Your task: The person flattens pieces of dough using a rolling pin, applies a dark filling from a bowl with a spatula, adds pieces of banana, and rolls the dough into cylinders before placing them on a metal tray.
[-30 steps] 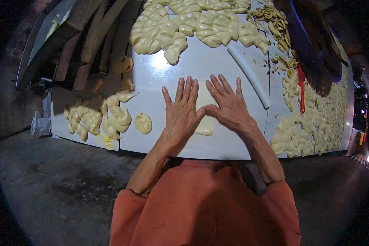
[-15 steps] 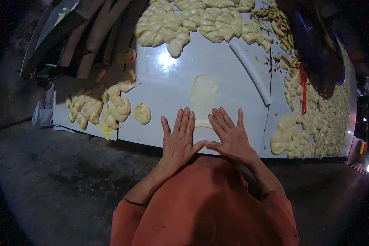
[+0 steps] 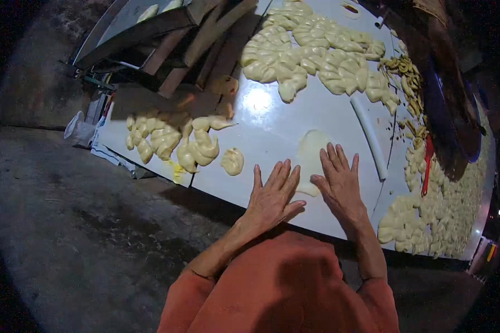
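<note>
A thin flattened sheet of pale dough [image 3: 310, 152] lies on the white tabletop in front of me. My right hand [image 3: 343, 183] is open, fingers spread, over its near right side and hides part of it. My left hand [image 3: 273, 191], also open with fingers apart, rests just left of the sheet's near end. Neither hand grips anything. A small flattened lump of dough [image 3: 232, 161] sits left of my left hand. To the right of my right hand lies a white tube [image 3: 369, 137].
Dough pieces [image 3: 155, 133] lie at the left, and a large mass of dough [image 3: 344, 64] at the far side. Many small dough pieces [image 3: 455, 205] cover the right end. A red long-handled tool [image 3: 427, 166] lies near a dark blue-rimmed vessel [image 3: 455, 111]. Wooden frames [image 3: 189, 47] stand upper left.
The view has turned, so the table appears tilted and shifted rightward. My hands have moved apart; the left has come off the dough's near edge, and the rolled ridge there looks flatter.
</note>
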A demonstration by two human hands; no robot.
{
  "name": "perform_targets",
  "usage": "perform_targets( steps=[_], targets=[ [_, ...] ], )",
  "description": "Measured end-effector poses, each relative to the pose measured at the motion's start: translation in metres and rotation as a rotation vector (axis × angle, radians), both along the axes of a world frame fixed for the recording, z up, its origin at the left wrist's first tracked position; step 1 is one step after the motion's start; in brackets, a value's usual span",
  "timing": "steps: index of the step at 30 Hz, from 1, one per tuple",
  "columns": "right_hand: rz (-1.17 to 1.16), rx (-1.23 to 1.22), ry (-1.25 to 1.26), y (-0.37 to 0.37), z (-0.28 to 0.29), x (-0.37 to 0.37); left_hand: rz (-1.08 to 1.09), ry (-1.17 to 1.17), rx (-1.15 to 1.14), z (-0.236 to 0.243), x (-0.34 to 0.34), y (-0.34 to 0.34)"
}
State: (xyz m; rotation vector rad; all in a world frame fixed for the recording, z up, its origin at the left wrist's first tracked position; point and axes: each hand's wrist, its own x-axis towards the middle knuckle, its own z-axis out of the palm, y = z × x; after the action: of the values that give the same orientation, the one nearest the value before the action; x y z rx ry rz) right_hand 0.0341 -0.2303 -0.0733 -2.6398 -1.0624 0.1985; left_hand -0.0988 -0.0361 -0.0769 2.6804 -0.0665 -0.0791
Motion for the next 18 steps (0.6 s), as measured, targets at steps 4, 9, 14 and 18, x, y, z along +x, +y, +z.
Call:
perform_targets(
  steps=[4,9,14,18],
  targets=[
    [0.131,0.188,-0.164,0.038,0.018,0.021,0.172,-0.117,-0.05,0.012,0.017,0.056],
    [-0.126,0.496,0.273,0.155,0.002,0.064,0.395,-0.261,-0.149,0.019,0.054,0.146],
    [-0.008,0.509,-0.074,0.263,-0.032,0.096,0.476,-0.221,-0.066,0.033,0.095,0.203],
    [0.035,0.457,-0.149,0.296,-0.037,0.107,0.415,0.356,-0.066,0.023,0.134,0.235]
  ],
)
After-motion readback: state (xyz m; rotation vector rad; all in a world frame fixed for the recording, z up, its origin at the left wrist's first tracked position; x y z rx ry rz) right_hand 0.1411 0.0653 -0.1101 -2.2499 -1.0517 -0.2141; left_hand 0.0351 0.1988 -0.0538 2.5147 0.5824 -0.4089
